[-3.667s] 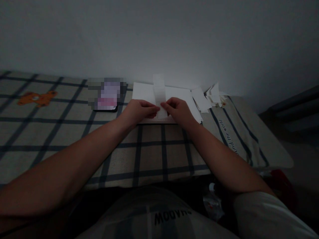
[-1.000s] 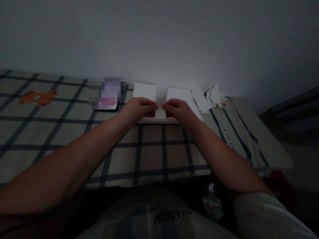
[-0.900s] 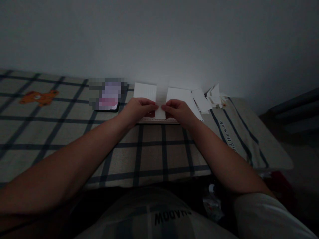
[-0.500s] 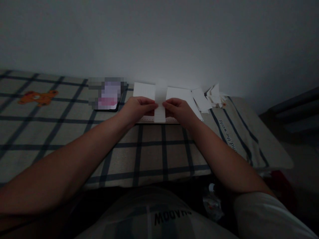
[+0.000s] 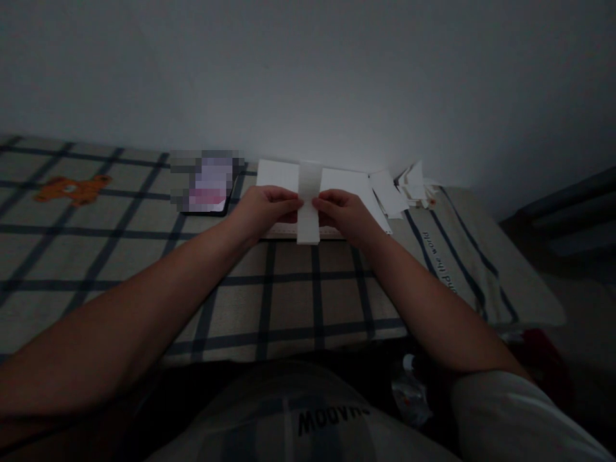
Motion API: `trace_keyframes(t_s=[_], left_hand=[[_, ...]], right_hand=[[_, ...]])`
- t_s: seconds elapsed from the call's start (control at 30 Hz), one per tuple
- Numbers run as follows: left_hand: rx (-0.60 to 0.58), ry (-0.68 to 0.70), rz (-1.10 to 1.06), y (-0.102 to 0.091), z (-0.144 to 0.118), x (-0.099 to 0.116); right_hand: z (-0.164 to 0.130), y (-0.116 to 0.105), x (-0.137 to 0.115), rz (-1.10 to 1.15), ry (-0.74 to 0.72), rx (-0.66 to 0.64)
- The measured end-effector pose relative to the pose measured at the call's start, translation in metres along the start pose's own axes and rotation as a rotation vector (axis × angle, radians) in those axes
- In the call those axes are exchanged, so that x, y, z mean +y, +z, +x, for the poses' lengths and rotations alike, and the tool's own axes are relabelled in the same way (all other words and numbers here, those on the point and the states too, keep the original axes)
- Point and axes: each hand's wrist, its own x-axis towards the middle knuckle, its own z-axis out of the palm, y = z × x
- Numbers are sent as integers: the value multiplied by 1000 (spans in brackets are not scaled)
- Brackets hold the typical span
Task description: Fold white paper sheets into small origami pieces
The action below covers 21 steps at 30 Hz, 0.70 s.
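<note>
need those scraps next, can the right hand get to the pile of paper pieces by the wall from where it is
Probably yes: the pile of paper pieces lies just right of the right hand with nothing between, though that hand is pinching the paper strip.

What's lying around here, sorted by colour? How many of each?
White: 3 – paper strip pinched by left hand and right hand, sheet, pile of folded pieces.
Black: 1 – phone.
Orange: 1 – bear print on checked cloth.
Total: 5.
</note>
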Motion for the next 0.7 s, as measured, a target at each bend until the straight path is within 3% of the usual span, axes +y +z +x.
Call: trace_keyframes(t_s=[0.13, 0.4, 0.7], left_hand=[[-12, -7, 0, 1, -2, -1], [39, 48, -3, -2, 1, -4], [1, 32, -32, -2, 3, -7]], right_hand=[[0, 0, 1, -14, -41, 5], [-2, 2, -2, 22, 35, -18], [1, -1, 3, 14, -29, -21]])
